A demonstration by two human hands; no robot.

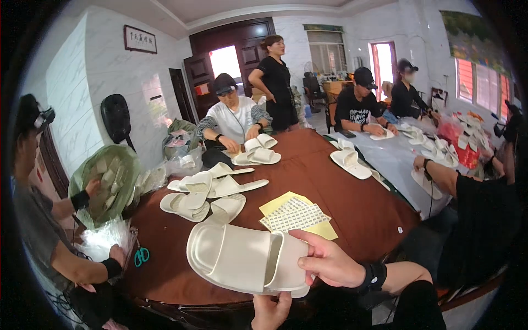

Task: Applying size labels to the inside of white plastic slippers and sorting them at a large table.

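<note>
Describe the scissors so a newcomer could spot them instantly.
Start with the big brown table, then its near left side, beside the clear plastic. The scissors lie there, left of the pale slipper held up front; their looped teal handles contrast with everything around them.

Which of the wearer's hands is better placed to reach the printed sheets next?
Right, probably: both hands hold the white slipper, but the right hand is nearer the printed sheets; the slipper lies between them and the left hand.

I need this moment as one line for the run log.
left hand: holds cream slipper by lower edge | right hand: holds its right end | brown table: printed sheets, more slippers
</note>
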